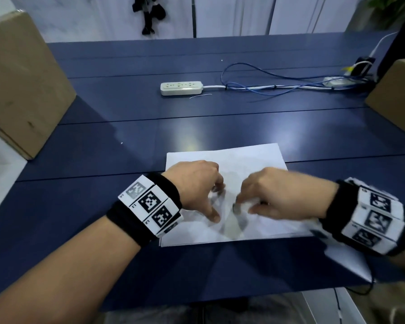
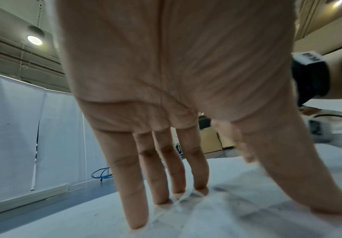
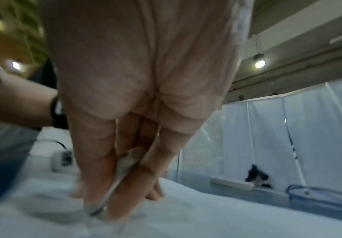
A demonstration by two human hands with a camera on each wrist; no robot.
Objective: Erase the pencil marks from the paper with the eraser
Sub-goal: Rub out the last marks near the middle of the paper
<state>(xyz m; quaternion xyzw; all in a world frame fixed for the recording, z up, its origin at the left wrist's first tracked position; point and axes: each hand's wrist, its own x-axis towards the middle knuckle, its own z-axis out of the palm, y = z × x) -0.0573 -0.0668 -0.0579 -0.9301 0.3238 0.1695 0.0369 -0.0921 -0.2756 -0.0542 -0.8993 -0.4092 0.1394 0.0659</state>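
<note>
Left hand (image 1: 194,183) with fingers straight on the paper (image 1: 243,157), right hand (image 1: 269,190) pinching the eraser (image 3: 123,167), long axis steeply upright.

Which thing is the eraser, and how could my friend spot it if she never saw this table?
Start at the dark blue table and find the white paper near its front edge, under both hands. The eraser is the small greyish lump pinched in the right hand, its tip on the paper. The left hand only presses the sheet with straight fingers and holds nothing.

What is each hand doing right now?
Left hand: open, straight fingers pressing the paper.
Right hand: pinching the eraser against the paper.
</note>
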